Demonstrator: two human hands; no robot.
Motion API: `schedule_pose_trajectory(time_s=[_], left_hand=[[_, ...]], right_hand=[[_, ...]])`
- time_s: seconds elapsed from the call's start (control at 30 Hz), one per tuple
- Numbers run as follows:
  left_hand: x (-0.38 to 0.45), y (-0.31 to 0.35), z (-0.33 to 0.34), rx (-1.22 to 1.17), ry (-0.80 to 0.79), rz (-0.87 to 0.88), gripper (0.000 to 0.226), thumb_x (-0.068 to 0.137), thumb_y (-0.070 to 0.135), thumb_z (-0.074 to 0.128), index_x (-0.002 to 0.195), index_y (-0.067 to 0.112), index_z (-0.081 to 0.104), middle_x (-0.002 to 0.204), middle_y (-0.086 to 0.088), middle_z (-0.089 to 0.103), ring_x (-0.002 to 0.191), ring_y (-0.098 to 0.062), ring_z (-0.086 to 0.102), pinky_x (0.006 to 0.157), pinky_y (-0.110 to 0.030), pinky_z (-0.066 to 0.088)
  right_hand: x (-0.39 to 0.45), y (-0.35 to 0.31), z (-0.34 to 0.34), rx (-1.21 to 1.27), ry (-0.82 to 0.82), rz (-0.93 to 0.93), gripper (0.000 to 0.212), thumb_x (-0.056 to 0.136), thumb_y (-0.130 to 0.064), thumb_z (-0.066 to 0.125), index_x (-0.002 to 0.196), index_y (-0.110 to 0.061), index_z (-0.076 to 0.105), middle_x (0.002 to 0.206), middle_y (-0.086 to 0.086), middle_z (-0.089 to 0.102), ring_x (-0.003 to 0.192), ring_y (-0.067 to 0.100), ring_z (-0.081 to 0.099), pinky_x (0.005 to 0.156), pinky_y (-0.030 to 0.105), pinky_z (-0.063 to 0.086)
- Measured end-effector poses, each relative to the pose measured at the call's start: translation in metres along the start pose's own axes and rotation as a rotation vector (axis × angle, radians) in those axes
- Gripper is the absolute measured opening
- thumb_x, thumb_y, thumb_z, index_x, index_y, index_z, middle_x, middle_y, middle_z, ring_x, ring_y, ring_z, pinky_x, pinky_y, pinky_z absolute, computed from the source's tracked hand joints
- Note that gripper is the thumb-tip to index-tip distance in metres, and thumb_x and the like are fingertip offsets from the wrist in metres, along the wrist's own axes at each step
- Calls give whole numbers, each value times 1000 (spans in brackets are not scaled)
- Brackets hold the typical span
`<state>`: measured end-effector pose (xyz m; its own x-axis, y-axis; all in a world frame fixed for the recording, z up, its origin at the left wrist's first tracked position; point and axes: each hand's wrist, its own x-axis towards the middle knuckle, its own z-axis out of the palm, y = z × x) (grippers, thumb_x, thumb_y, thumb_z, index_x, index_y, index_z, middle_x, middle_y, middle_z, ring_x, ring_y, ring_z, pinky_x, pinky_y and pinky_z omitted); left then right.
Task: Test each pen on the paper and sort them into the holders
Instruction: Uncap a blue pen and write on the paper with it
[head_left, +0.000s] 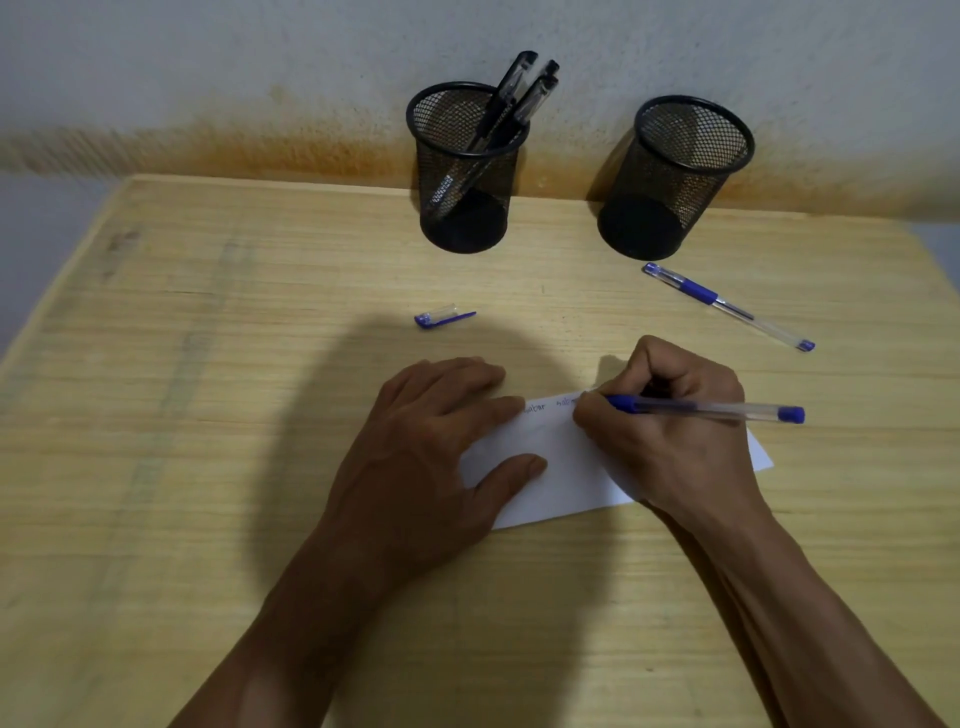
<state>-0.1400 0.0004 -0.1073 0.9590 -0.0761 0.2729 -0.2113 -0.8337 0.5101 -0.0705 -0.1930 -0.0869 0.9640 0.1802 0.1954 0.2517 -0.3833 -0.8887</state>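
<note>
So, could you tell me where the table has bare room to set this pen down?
Bare wood lies left of the left hand and the loose cap, and between the two holders. It is crowded around the paper, the right hand and the capped blue pen.

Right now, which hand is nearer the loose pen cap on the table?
Left. The left hand lies flat on the paper, just below the pen cap; the right hand writes farther to the cap's right.

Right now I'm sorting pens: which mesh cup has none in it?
The right-hand cup, nearest the capped blue pen; the left cup holds black pens.
</note>
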Motion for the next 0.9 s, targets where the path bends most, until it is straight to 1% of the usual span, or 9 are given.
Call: schedule_pose_trajectory(time_s=[0.07,0.17,0.33,0.43,0.53,0.6,0.63,0.77,0.9], left_hand=[[0,0,0,2,3,-3,48,83,54,62,116,20,71,130,-1,64,125,-19,55,106,-45,40],[0,0,0,0,0,-2,49,84,54,62,117,19,71,130,-2,64,125,-19,55,106,-46,40],[0,-1,1,-6,6,1,48,83,54,63,117,20,71,130,-1,63,126,-19,55,106,-45,40],[0,-2,2,1,10,5,48,83,54,63,117,20,71,131,0,63,126,-19,54,106,-45,40],[0,-2,3,-2,18,8,48,83,53,63,118,20,71,131,-1,63,126,-19,54,106,-46,40],[-1,-2,3,-2,25,11,48,83,53,63,117,20,71,131,-1,63,125,-19,55,106,-46,40],[-1,-2,3,-1,29,11,48,83,53,63,117,20,71,130,-1,63,125,-19,55,106,-46,41],[0,-2,3,-7,30,8,49,83,54,63,117,20,71,130,1,63,125,-17,54,106,-45,41],[-1,0,3,-53,73,-19,48,80,52,68,115,20,72,125,4,65,121,-13,57,103,-43,45]], right_hand=[[0,0,0,7,2,-2,24,71,5,75,60,2,54,56,11,57,54,25,51,49,27,42],[-1,0,0,34,2,11,23,72,8,75,61,4,54,55,12,57,55,29,51,51,34,44],[-1,-1,1,10,6,-2,23,71,2,74,60,3,53,54,11,55,54,27,50,48,26,41],[0,0,1,12,22,8,22,72,8,72,61,5,53,57,12,56,55,26,50,48,22,40],[2,-1,-3,111,53,71,16,73,11,70,65,7,56,58,15,59,56,30,56,52,29,49],[5,1,-7,224,80,111,16,73,12,67,64,3,57,56,17,61,49,30,59,53,37,53],[6,2,-8,280,82,120,18,73,11,65,63,-1,56,54,17,61,46,29,59,53,39,53],[7,5,-9,384,87,138,23,74,10,65,62,-8,56,53,12,62,47,22,59,53,34,50],[6,6,-10,404,113,140,25,78,16,67,65,-3,57,54,10,62,48,19,57,51,29,50]])
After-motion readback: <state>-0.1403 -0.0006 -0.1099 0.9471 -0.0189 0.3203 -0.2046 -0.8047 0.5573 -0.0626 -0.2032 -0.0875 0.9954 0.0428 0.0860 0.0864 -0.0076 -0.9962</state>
